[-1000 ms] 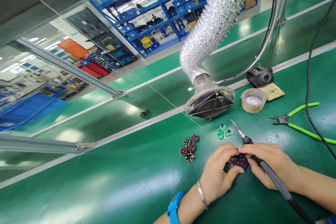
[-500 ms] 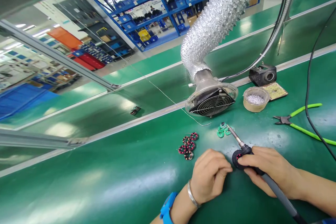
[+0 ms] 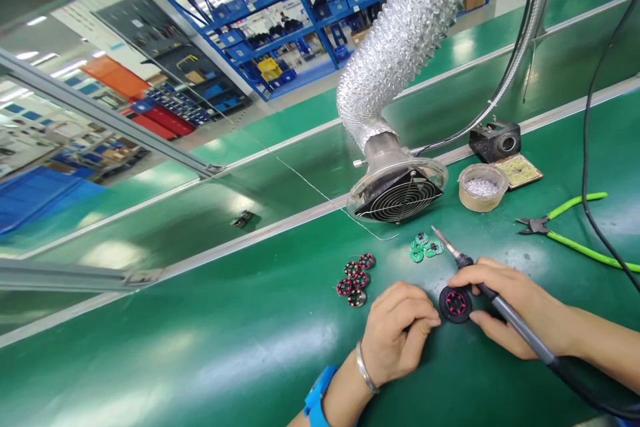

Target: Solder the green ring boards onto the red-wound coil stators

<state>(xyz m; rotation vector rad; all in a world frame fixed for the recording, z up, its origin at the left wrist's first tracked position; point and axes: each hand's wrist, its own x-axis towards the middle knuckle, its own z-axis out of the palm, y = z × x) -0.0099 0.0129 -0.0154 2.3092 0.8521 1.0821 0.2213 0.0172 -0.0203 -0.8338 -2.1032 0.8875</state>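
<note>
My right hand (image 3: 520, 307) is closed around a soldering iron (image 3: 510, 313), its tip pointing up and left beyond the small green circuit boards (image 3: 425, 248). Just left of its fingers, a black round holder (image 3: 456, 317) lies on the green bench with a red-and-black wound coil (image 3: 456, 303) at its centre. The right thumb is at the holder's right edge. My left hand (image 3: 400, 330) is pinched, fingertips beside the holder's left edge; what they hold, if anything, is hidden. Several wound coils (image 3: 356, 279) lie beyond my left hand. Solder wire (image 3: 385, 238) hangs above the bench.
A fume extractor (image 3: 400, 197) on a silver duct stands at the back. To its right are a tub of silvery bits (image 3: 483, 197), a yellow sponge tray (image 3: 520, 172) and a black iron stand (image 3: 497, 141). Green-handled cutters (image 3: 537, 225) and a black cable (image 3: 585, 167) lie right.
My right thumb has moved off the coil to the holder's edge, so the coil now shows fully. The soldering iron has tilted, its tip shifting slightly up. My left hand has barely moved.
</note>
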